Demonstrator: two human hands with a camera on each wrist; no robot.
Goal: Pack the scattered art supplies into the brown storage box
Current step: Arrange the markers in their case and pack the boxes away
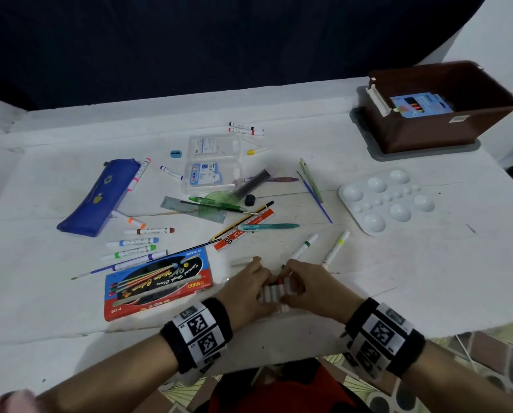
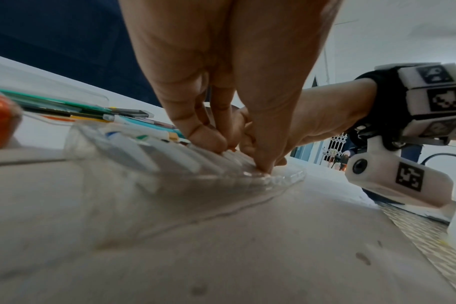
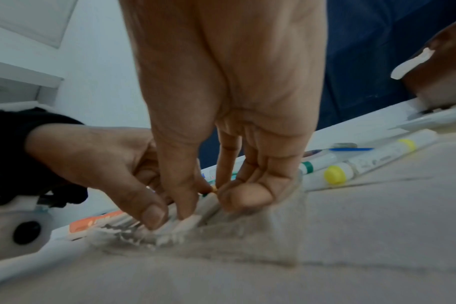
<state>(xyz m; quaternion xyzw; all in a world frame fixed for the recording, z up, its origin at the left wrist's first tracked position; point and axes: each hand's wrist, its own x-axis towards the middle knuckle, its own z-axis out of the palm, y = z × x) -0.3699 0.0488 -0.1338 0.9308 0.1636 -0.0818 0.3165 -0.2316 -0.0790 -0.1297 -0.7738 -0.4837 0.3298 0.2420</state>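
Both hands are meeting at the table's (image 1: 368, 278) six o'clock edge. The left hand (image 1: 249, 286) is pinching a clear plastic marker tray (image 2: 195, 174) holding white markers (image 1: 271, 292); the right hand (image 1: 310, 286) is gripping one marker there. The brown storage box (image 1: 446, 114) is sitting at two o'clock, well apart, a crayon pack (image 1: 420, 104) lying inside.

The storage box (image 1: 446, 135) stands at the counter's (image 1: 368, 293) far right corner, the palette (image 1: 386, 201) before it. The pencil case (image 1: 100, 198) lies far left, the paint set (image 1: 156, 287) nearer, left of both hands.
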